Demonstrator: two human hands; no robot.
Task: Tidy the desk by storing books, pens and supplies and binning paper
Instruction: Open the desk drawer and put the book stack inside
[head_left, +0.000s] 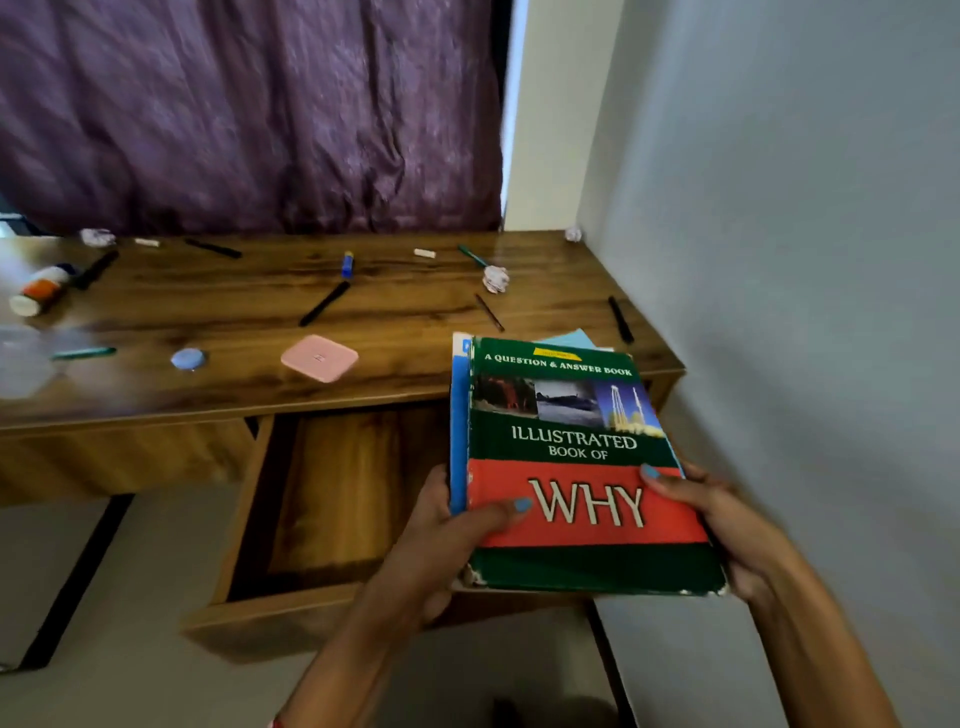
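The left hand grips the near left edge of a stack of books, its thumb curled over the cover of the top one, a green and red hardcover book titled "Illustrated Book of Why"; the right hand holds the near right edge the same way, thumb on the red band. Under that cover a thinner blue-spined book shows along the left side, and pale blue sheets stick out at the far end. The stack hangs over the right part of an open wooden drawer pulled out from the brown wood-grain bench. On the bench, nearest the books, lie a pink square eraser-like pad and a small round blue object, with a green pen further left. Farther back are several black pens, a blue and yellow glue stick, a crumpled paper ball and, at the left edge, a tipped white bottle with an orange label. A purple curtain hangs behind the bench.
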